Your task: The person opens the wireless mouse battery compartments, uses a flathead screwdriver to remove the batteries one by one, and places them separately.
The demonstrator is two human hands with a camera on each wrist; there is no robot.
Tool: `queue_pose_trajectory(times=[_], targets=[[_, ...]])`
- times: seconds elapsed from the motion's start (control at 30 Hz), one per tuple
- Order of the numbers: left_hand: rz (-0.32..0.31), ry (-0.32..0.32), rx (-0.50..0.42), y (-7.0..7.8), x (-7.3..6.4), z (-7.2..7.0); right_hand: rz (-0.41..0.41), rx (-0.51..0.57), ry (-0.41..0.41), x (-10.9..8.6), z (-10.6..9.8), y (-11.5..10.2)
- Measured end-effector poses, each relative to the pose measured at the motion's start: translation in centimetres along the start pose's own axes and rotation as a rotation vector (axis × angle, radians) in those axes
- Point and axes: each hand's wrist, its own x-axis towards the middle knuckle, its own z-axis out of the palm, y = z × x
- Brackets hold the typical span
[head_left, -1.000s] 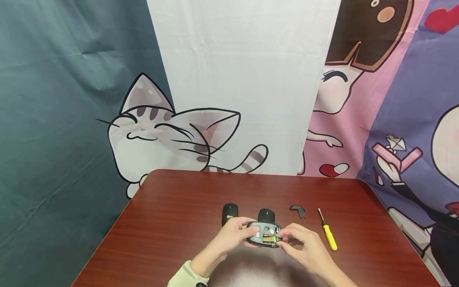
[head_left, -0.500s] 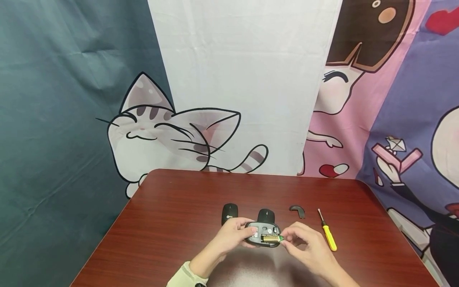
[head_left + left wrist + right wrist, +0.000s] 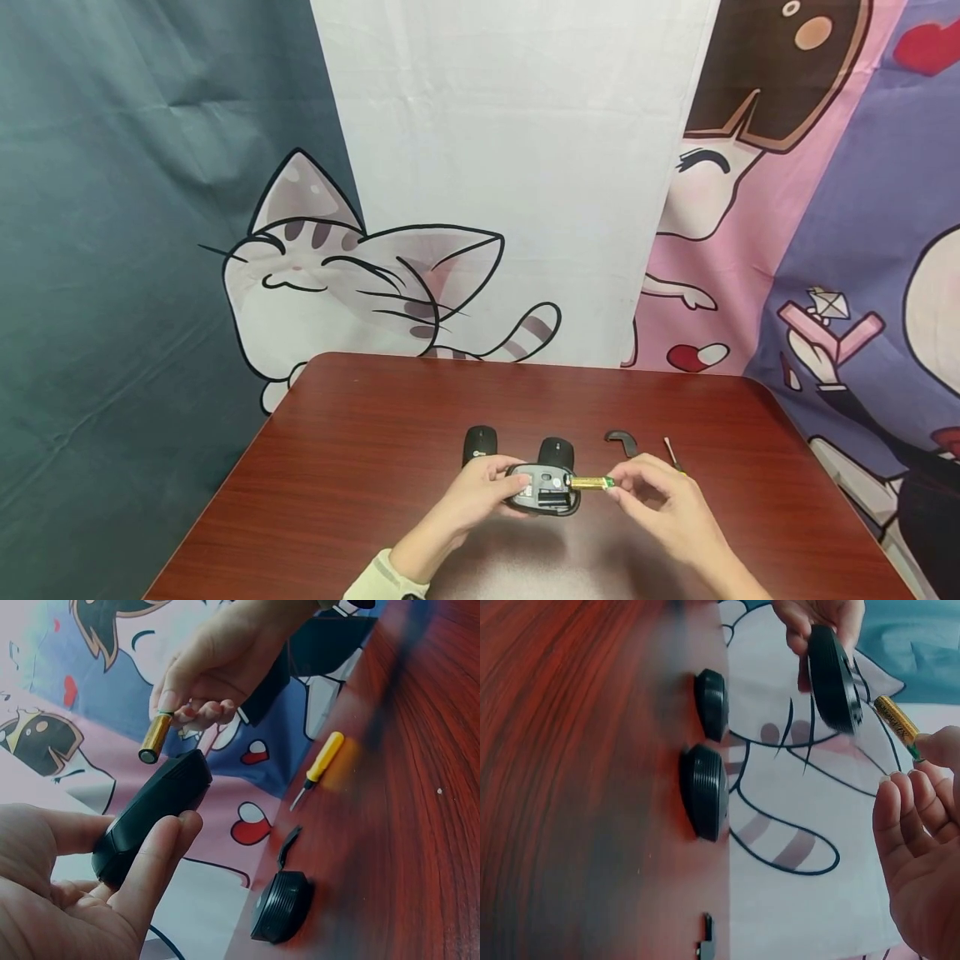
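Observation:
My left hand [image 3: 477, 492] grips a black computer mouse [image 3: 534, 490] turned underside up, with its battery slot bare and dark. Between thumb and fingertips, my right hand [image 3: 667, 504] pinches one end of a gold and green battery [image 3: 591, 482]. In the head view the battery overlaps the mouse's right edge; the left wrist view shows the battery [image 3: 155, 738] apart from the mouse [image 3: 154, 810], just beyond its end. The right wrist view also has the battery [image 3: 897, 720] outside the mouse [image 3: 832, 682].
Two more black mice, one on the left [image 3: 480, 443] and one on the right [image 3: 556, 452], lie behind the hands on the red-brown table [image 3: 360, 433]. A curved black cover [image 3: 622, 441] lies farther right. A yellow screwdriver [image 3: 325, 759] is partly hidden behind my right hand in the head view.
The battery has come out of the mouse's slot and moved right with my right hand. My left hand and the mouse have shifted slightly left.

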Motion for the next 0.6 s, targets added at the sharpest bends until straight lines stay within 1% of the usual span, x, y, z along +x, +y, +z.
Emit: queue_pose_trajectory(times=[0.1, 0.27, 0.33, 0.43, 0.6], targets=[[0.004, 0.006, 0.011, -0.1, -0.1, -0.2, 0.026, -0.015, 0.027, 0.0, -0.5, 0.4], [0.003, -0.006, 0.017, -0.3, -0.1, -0.4, 0.047, -0.053, 0.074, -0.1, -1.3, 1.3], [0.002, -0.012, 0.018, -0.3, -0.1, -0.5, 0.072, -0.07, 0.087, -0.1, -1.7, 1.8], [0.003, -0.014, 0.018, -0.4, -0.1, -0.5, 0.116, -0.085, 0.093, -0.1, -2.3, 2.5], [0.004, -0.018, 0.012, -0.6, -0.1, -0.6, 0.203, -0.079, 0.077, 0.0, -3.3, 3.6]])
